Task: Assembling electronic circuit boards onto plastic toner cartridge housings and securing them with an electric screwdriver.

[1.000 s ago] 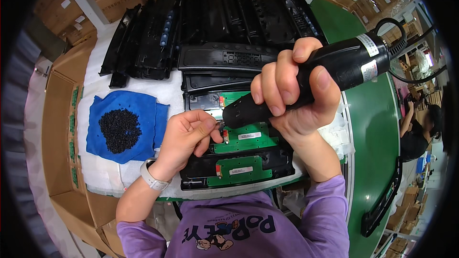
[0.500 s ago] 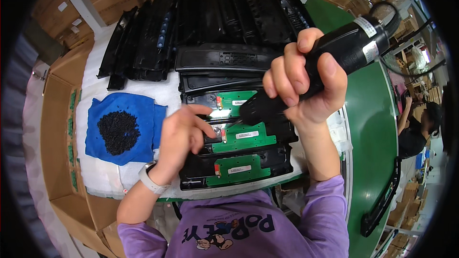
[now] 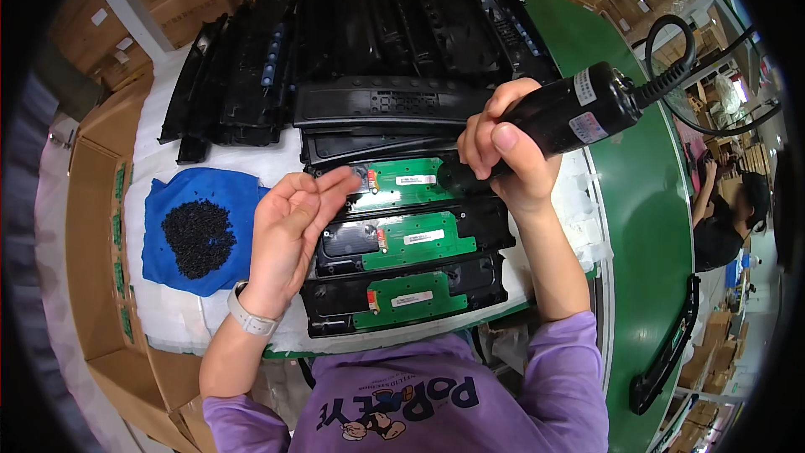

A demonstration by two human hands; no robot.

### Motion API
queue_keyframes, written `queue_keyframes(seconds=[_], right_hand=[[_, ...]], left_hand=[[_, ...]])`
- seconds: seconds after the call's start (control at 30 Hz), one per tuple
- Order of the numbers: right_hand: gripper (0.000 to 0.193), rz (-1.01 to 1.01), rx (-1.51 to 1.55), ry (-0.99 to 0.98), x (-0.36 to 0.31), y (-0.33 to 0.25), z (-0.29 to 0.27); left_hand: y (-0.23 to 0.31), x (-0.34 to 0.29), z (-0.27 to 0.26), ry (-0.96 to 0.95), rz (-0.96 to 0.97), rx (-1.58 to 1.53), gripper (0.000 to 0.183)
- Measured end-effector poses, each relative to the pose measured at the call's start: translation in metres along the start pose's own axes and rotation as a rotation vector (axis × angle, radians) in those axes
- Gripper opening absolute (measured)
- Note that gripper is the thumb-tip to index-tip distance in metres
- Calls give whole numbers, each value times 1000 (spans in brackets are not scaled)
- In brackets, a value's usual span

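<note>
— Now that the black corded tool [image 3: 579,113] has been drawn away from the middle green board [image 3: 402,253], what is to be noted of the right hand [image 3: 511,141]?

— The grip is wrapped firmly around the tool's barrel, thumb pressed to its near side. The cord end is tipped up and to the right; the nose is directed low, toward the right end of the upper green board [image 3: 381,200]. Contact cannot be confirmed, as the nose is lost against dark plastic.

— And the left hand [image 3: 293,222]?

— It has been shifted too, from beside the red part [image 3: 382,240] of the middle green board to the left end of the upper green board. The grip is half curled, thumb brought near the forefinger; whether anything small is pinched there cannot be told.

— How are the boards placed?

— All three are seated in black housings [image 3: 345,239], laid in a row on the white-covered table [image 3: 168,316]. The lower green board [image 3: 444,285] is touched by neither hand.

— Meaning of the change?

— Judgement only: work appears to be transferred from the middle green board to the upper one. Loose black pieces [image 3: 197,239], heaped on the blue cloth [image 3: 241,193], are left untouched.
</note>
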State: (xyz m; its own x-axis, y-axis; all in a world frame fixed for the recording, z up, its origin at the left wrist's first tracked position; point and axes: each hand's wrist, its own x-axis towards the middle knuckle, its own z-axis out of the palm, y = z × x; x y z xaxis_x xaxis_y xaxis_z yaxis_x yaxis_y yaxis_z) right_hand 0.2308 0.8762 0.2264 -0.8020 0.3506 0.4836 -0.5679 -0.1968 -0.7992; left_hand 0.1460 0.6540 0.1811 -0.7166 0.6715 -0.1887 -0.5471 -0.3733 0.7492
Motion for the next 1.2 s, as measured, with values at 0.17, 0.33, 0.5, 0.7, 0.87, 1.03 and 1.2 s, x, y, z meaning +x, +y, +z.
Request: queue_keyframes(seconds=[0.17,0.33,0.5,0.7,0.87,1.03,1.2], right_hand=[[22,20,-6,24,-1,1,1],[16,82,-233,-23,-2,3,9],[23,68,-320,-125,0,4,14],[22,22,-411,-73,-3,0,21],[22,-80,223,-110,-2,-10,16],[26,-115,421,-48,-7,-21,25],[27,-130,447,-22,-12,-19,27]], left_hand=[[-2,3,-13,-109,-122,14,23],[-2,-1,6,22,-76,157,25],[5,-4,9,-20,-72,258,23],[4,-4,1,-169,-96,347,17],[-2,-11,13,-163,-38,364,9],[-5,-15,16,-225,-152,458,10],[-5,-18,21,-184,-236,486,8]])
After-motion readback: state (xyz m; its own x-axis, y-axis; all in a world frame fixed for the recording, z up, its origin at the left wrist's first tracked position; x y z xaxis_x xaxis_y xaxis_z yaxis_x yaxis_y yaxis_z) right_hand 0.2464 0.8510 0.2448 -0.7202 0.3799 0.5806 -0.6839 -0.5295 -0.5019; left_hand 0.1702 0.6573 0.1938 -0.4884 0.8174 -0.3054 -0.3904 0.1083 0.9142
